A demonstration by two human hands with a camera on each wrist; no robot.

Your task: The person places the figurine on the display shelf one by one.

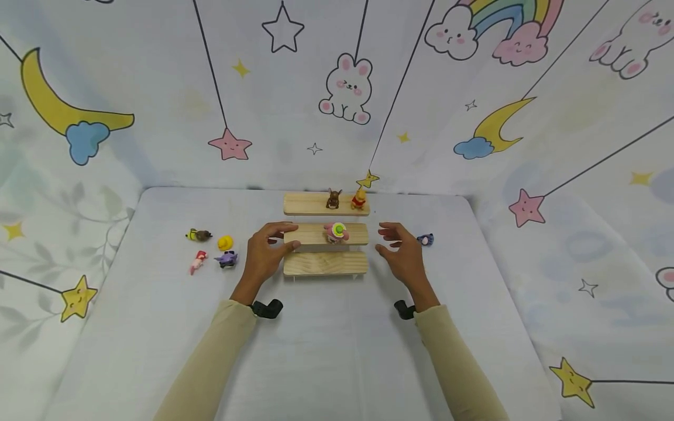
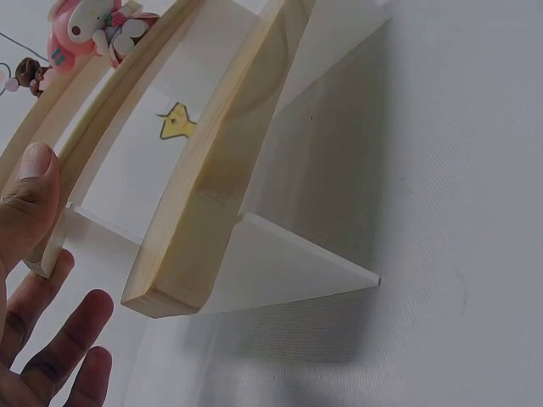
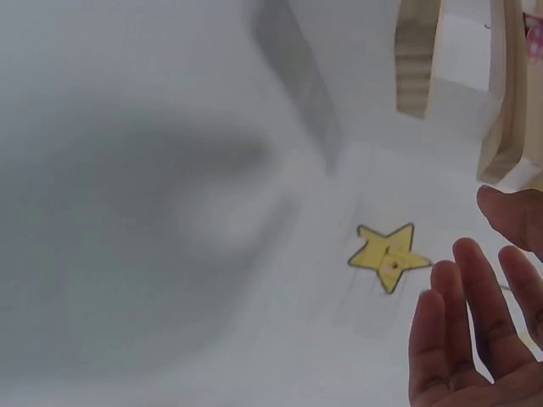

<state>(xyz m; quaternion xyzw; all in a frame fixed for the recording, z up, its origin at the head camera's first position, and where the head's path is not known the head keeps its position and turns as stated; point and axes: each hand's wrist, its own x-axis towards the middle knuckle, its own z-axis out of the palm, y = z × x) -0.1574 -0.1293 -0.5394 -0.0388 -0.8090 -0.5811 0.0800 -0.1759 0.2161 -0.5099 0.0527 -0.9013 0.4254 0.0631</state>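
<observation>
Tiered wooden shelf [image 1: 316, 235]: standing near the tabletop's [image 1: 316, 351] far edge. Carrying nothing on the front plank [image 1: 325, 264], a pink figure [image 1: 336, 233] on the middle plank [image 1: 308, 234], a brown figure [image 1: 333, 199] and red-shirted figure [image 1: 358, 200] on the back plank [image 1: 308, 203]. Probably under halfway: leaving four loose figures [image 1: 227, 259] toward the left edge, a dark blue figure [image 1: 425, 240] toward the right. Left hand [image 1: 265, 251]: pinching the middle plank's left end between thumb and fingers. Right hand [image 1: 404, 251]: hovering just off its right end, fingers loosely spread, holding nothing.

The pale wooden middle plank [image 1: 309, 235] bears a pink figurine [image 1: 335, 235] just right of its centre.
</observation>
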